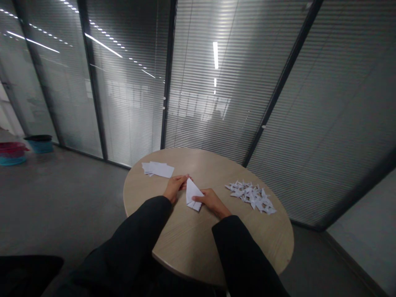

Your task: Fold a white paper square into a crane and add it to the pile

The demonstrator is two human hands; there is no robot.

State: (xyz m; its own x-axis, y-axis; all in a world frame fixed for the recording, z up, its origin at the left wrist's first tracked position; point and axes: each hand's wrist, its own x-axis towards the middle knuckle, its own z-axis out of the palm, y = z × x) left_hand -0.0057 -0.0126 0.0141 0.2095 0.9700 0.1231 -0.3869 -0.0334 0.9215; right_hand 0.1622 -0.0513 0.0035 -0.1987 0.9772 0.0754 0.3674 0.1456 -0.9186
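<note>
A partly folded white sheet of paper (192, 194) lies on the round wooden table (192, 239) in front of me. My left hand (175, 186) pinches its upper tip, fingers closed on the paper. My right hand (210, 201) presses and grips the lower right edge of the same sheet. Both arms are in dark sleeves.
A small stack of flat white sheets (158, 169) lies at the table's far left. A pile of several folded white paper figures (252, 196) sits at the right. Glass walls with blinds stand behind; coloured basins (18, 149) rest on the floor far left.
</note>
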